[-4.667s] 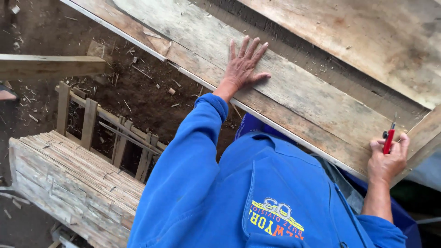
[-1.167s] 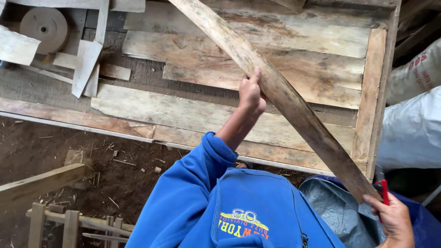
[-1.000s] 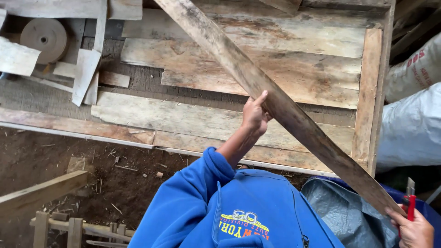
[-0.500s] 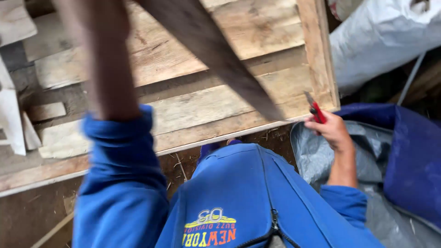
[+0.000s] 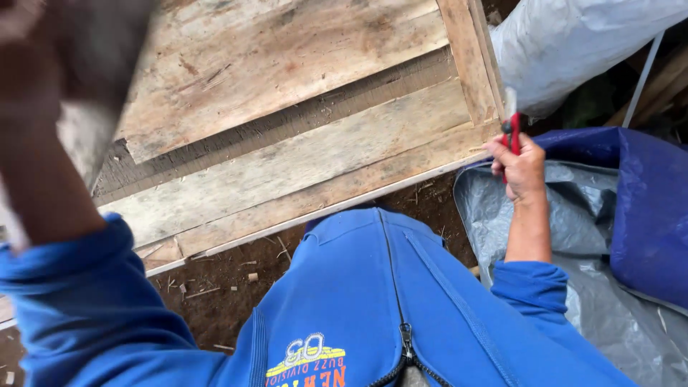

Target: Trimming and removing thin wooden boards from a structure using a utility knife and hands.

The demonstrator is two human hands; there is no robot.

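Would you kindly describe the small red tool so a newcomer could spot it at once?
Start at the wooden panel of rough planks and follow it to its right corner. There the right hand grips a slim red-handled tool, its pale tip pointing up. It is the only red item among wood and tarpaulin.

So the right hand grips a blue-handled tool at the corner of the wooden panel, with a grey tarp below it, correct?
Not quite: the head view shows the right hand gripping a red-handled tool, not a blue one. The rest holds: it is at the corner of the wooden panel, with the grey tarp below it.
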